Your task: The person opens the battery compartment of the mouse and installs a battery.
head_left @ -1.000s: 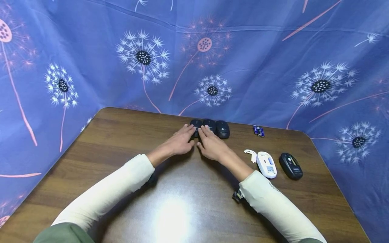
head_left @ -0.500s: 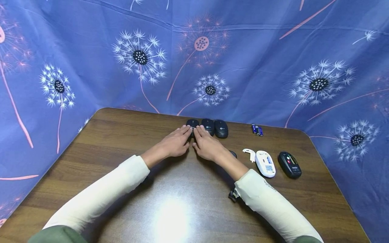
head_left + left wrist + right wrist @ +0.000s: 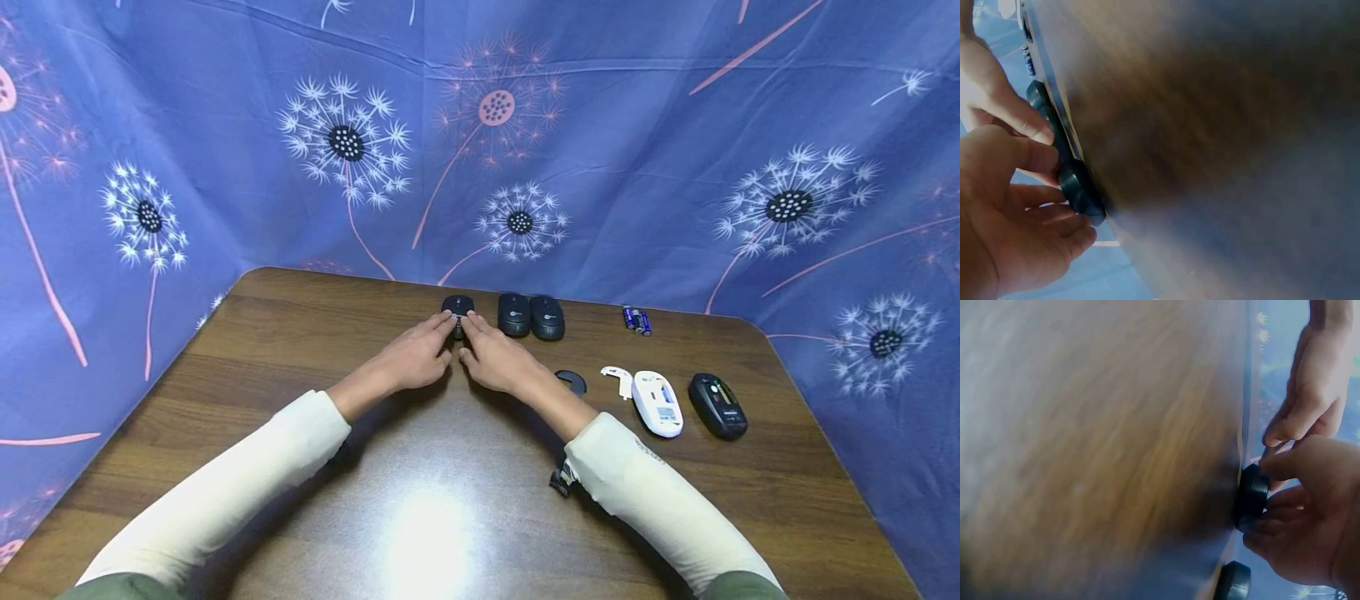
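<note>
Both hands meet at a black computer mouse (image 3: 457,303) near the table's back edge. My left hand (image 3: 414,354) touches its near left part with extended fingers. From the near right, the fingers of my right hand (image 3: 495,357) rest on the same mouse, the two hands' fingertips almost meeting over it. In the left wrist view the mouse (image 3: 1080,187) lies flat on the table beside my left fingers. The right wrist view has the mouse (image 3: 1252,497) right at my right fingertips. Two more black mice (image 3: 513,315) stand side by side to its right.
Right of my right forearm lie a dark curved cover (image 3: 572,382), a white cover (image 3: 618,382), an upturned white mouse (image 3: 658,405) and an upturned black mouse (image 3: 717,406). Several blue batteries (image 3: 637,320) lie at the back right. A blue patterned cloth (image 3: 637,167) hangs behind the table.
Both hands have moved left together with the black mouse, away from the other two mice, leaving a gap. The dark curved cover now shows beside my right forearm.
</note>
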Demonstrator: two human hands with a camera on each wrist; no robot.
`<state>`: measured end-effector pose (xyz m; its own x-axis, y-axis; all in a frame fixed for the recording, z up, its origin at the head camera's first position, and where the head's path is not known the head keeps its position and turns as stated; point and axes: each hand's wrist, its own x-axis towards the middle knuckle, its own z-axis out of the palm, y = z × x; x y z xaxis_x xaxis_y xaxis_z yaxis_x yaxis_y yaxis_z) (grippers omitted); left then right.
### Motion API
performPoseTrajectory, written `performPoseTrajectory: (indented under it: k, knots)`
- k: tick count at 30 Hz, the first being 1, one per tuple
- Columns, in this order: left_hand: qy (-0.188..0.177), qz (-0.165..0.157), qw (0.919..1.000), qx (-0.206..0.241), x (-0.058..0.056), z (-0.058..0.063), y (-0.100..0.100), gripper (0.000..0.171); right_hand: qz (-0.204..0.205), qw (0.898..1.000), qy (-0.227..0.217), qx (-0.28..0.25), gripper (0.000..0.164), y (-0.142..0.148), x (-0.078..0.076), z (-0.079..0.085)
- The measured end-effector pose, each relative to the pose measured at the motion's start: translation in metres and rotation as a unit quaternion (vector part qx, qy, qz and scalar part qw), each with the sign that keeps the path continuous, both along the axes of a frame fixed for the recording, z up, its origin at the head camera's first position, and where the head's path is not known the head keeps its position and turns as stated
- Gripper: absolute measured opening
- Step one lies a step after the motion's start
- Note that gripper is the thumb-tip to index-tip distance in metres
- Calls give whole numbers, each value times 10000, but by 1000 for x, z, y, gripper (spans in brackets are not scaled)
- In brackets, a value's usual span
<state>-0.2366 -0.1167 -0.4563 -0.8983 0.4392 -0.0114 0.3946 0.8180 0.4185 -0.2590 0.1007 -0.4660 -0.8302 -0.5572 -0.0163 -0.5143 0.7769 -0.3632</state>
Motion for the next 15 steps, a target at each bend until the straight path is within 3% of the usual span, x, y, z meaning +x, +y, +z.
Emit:
performPoseTrajectory:
  k: [1,6,10,15]
  knots:
    - [-154,122,9996,225,-6,-7,-2,73,-83,9996,-94,-245,71,-2,6,10]
    - [-326,750,9912,1037,-9,-5,0,70,-850,9851,-622,-1357,65,-7,10,23]
    - [-622,1250,9750,1731,-2,12,4,63,-1358,9713,-891,-1739,64,-13,8,23]
    - [-1352,1502,9410,2715,23,48,9,60,-1590,9461,-1499,-2392,59,-20,31,52]
